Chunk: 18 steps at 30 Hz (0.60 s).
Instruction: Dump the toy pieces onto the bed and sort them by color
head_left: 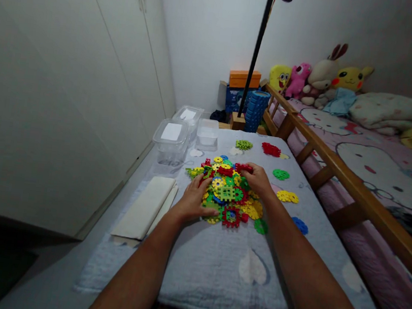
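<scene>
Cloth-covered desk (215, 269) stands left of a bed (376, 159). Pile of plastic pieces (229, 197) lies at desk centre. Left hand (195, 200) rests flat on the pile's left side, grip apart. Right hand (259, 180) curls over a red piece (243, 167) at the far edge; clamping cannot be told.

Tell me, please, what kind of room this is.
Most likely a bedroom, perhaps a child's. A bed with a wooden rail stands on the right, plush toys sit at its far end, and white wardrobe doors line the left. The left hand and right hand touch a pile of coloured plastic pieces.
</scene>
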### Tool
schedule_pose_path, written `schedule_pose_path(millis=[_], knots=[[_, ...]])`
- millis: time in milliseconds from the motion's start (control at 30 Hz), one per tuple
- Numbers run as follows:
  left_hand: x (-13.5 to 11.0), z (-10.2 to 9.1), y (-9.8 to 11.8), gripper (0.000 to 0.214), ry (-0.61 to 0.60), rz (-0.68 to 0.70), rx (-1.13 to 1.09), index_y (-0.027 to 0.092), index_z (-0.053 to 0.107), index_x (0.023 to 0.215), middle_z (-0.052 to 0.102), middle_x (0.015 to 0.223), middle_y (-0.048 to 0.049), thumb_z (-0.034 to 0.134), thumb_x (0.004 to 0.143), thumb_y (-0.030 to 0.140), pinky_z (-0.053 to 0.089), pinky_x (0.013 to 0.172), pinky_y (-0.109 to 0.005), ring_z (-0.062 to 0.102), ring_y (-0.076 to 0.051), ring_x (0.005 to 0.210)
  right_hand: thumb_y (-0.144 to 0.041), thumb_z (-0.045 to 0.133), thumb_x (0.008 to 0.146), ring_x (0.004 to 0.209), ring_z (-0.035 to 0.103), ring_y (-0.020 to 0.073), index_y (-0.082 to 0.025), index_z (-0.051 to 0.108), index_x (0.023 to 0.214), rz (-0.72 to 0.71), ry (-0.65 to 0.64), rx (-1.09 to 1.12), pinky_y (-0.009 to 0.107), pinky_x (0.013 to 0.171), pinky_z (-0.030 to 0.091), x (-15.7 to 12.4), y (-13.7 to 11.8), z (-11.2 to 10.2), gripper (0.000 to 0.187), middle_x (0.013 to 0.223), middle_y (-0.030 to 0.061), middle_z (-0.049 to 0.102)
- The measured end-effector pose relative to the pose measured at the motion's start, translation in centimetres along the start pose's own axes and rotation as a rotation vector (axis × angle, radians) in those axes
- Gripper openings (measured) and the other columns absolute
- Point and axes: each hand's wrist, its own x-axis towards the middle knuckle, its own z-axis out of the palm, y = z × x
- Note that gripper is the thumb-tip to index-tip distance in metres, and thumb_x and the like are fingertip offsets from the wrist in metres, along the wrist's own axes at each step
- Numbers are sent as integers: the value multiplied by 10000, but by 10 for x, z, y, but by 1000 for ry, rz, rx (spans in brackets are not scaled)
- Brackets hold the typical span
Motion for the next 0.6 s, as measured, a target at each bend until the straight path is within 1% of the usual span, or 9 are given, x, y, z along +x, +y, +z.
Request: schedule_pose_path(millis=[100, 167, 233, 300, 333, 400, 500, 533, 600], knots=[[7, 4, 2, 966, 99, 26, -16, 190, 413, 1511, 316, 1608, -199, 813, 704, 539, 286, 1232, -541, 309, -368, 1511, -340, 524, 813, 687, 574, 185, -183, 704, 840, 33, 37, -62, 288, 666, 418, -1, 2, -4, 240, 744, 27, 683], [11, 6, 3, 841, 182, 26, -2, 184, 443, 1481, 380, 1564, -184, 765, 768, 493, 298, 1226, -528, 363, -344, 1477, -296, 487, 832, 749, 602, 214, -177, 715, 873, 62, 71, -198, 317, 724, 442, 0, 0, -3, 261, 815, 69, 713], [15, 8, 4, 770, 251, 14, 17, 189, 472, 1451, 424, 1528, -170, 745, 788, 469, 315, 1213, -530, 396, -340, 1449, -255, 496, 822, 888, 622, 264, -167, 732, 977, 82, 80, -368, 372, 824, 460, 2, -4, 1, 296, 974, 127, 734], [17, 9, 4, 740, 287, 13, 31, 206, 495, 1427, 443, 1510, -155, 746, 784, 471, 332, 1200, -533, 414, -340, 1432, -242, 543, 794, 1061, 596, 324, -180, 724, 1129, 82, 50, -497, 445, 921, 451, 4, -10, 7, 385, 1178, 157, 704], [18, 8, 5, 725, 295, 16, 37, 216, 507, 1417, 451, 1504, -148, 745, 784, 478, 339, 1194, -533, 420, -339, 1426, -242, 564, 784, 1129, 571, 346, -198, 709, 1194, 68, 22, -530, 476, 953, 440, 5, -14, 10, 437, 1257, 152, 679], [18, 7, 6, 693, 304, 22, 49, 233, 530, 1397, 469, 1490, -137, 737, 790, 495, 351, 1181, -532, 433, -337, 1413, -236, 583, 781, 1211, 530, 362, -245, 686, 1267, 7, -58, -548, 513, 991, 416, 7, -20, 18, 497, 1347, 118, 649], [17, 4, 7, 653, 324, 23, 70, 245, 562, 1370, 492, 1468, -127, 713, 807, 540, 343, 1181, -526, 434, -334, 1405, -186, 602, 774, 1245, 517, 351, -305, 719, 1221, -90, -202, -562, 529, 1023, 384, 14, -26, 28, 478, 1350, 62, 672], [17, 3, 7, 646, 330, 18, 77, 246, 571, 1362, 493, 1465, -125, 705, 810, 555, 332, 1188, -525, 424, -335, 1410, -176, 612, 774, 1234, 528, 345, -316, 740, 1174, -94, -233, -572, 524, 1021, 384, 16, -27, 30, 443, 1314, 53, 696], [17, 3, 6, 633, 342, -6, 93, 244, 587, 1348, 483, 1469, -124, 687, 817, 575, 301, 1206, -537, 389, -346, 1430, -187, 621, 798, 1177, 570, 322, -312, 769, 1073, -75, -247, -560, 493, 1000, 404, 21, -27, 31, 337, 1195, 53, 747]])
